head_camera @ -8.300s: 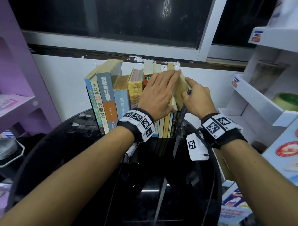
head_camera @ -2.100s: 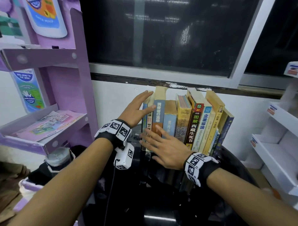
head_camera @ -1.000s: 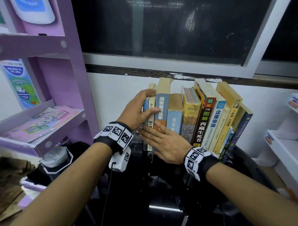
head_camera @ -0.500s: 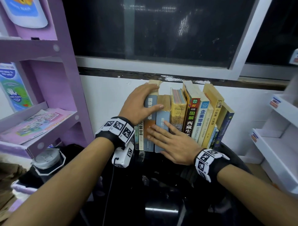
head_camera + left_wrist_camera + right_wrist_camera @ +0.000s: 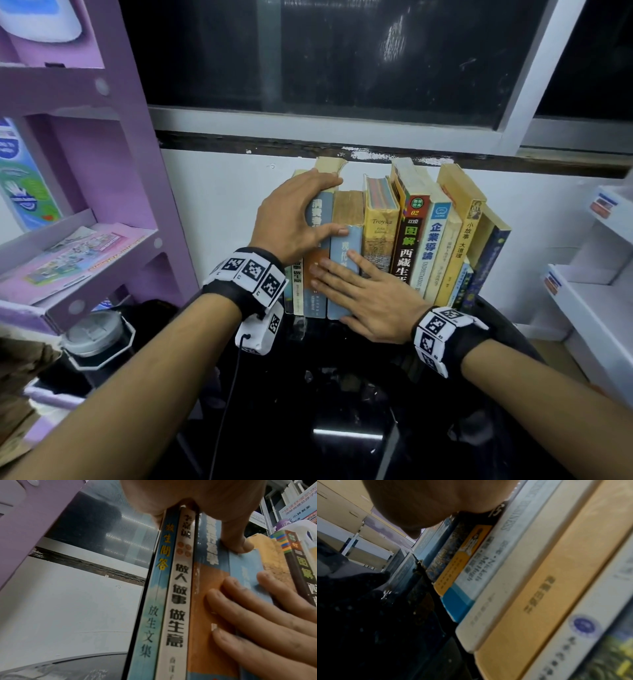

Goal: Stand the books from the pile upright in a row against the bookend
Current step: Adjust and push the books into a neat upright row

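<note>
A row of books (image 5: pixel 378 233) stands upright on the black round table (image 5: pixel 342 411), backs to the white wall. The right-end books (image 5: pixel 462 246) lean left. My left hand (image 5: pixel 308 209) grips the left-end books from above, fingers over their tops and thumb (image 5: pixel 236 545) across the blue spine. My right hand (image 5: pixel 342 277) lies flat, its straight fingers (image 5: pixel 257 608) pressing the lower spines of the blue-and-orange book (image 5: pixel 322 219) and its neighbour. In the left wrist view a thin black bookend (image 5: pixel 137 615) stands against the outermost blue book (image 5: pixel 154 601). The right wrist view shows blurred spines (image 5: pixel 539 588) close up.
A purple shelf unit (image 5: pixel 85 171) with leaflets (image 5: pixel 68 260) stands at the left, a lidded container (image 5: pixel 94 335) below it. White shelves (image 5: pixel 599 308) stand at the right. A dark window (image 5: pixel 342 68) runs above the books.
Both hands have gone from the right end of the row to its left end. In the last second my left hand climbed over the book tops and the left books straightened.
</note>
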`<state>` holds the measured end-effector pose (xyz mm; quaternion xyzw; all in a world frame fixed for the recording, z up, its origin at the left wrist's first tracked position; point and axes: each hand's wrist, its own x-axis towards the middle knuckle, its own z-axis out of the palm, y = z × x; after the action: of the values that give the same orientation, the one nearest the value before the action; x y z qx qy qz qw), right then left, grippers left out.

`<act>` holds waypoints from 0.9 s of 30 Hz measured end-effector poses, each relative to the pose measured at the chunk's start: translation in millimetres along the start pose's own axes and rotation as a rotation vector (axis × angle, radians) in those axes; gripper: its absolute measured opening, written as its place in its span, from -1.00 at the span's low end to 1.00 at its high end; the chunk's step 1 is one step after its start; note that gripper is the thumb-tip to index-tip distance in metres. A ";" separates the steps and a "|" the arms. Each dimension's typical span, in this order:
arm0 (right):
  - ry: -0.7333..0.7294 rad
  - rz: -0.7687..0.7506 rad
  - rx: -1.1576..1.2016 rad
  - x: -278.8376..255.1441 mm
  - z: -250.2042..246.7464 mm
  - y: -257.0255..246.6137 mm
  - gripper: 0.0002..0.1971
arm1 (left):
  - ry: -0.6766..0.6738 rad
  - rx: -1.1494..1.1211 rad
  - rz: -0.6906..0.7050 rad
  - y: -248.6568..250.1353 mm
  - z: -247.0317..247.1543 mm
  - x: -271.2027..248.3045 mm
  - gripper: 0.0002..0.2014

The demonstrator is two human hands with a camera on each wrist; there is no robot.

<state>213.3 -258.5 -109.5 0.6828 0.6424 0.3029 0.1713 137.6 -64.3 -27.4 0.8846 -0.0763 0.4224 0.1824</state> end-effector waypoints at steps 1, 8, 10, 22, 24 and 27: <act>0.001 -0.003 0.001 0.1 0.4 0.3 -0.28 | -0.001 0.003 0.002 -0.1 -0.1 -0.3 -0.32; -0.016 -0.006 0.006 0.4 -1.9 -0.7 -0.27 | -0.019 0.011 -0.008 2.6 -2.8 -0.6 -0.33; -0.021 -0.002 0.013 0.1 -5.4 -1.5 -0.27 | -0.030 0.020 -0.016 4.6 -4.6 -0.9 -0.33; -0.047 0.135 0.046 -45.7 -28.6 7.9 -0.29 | -0.107 0.187 0.088 27.4 -14.8 12.3 -0.29; -0.043 0.166 0.044 -49.6 -31.5 11.0 -0.28 | -0.099 0.133 0.109 41.4 -11.4 16.2 -0.32; -0.043 0.173 0.031 -49.8 -29.7 11.8 -0.27 | -0.134 -0.006 0.127 58.6 -1.6 17.9 -0.35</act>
<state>204.0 -313.3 -89.4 0.7447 0.5818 0.2917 0.1474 130.8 -117.4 2.6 0.9036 -0.1457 0.3729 0.1525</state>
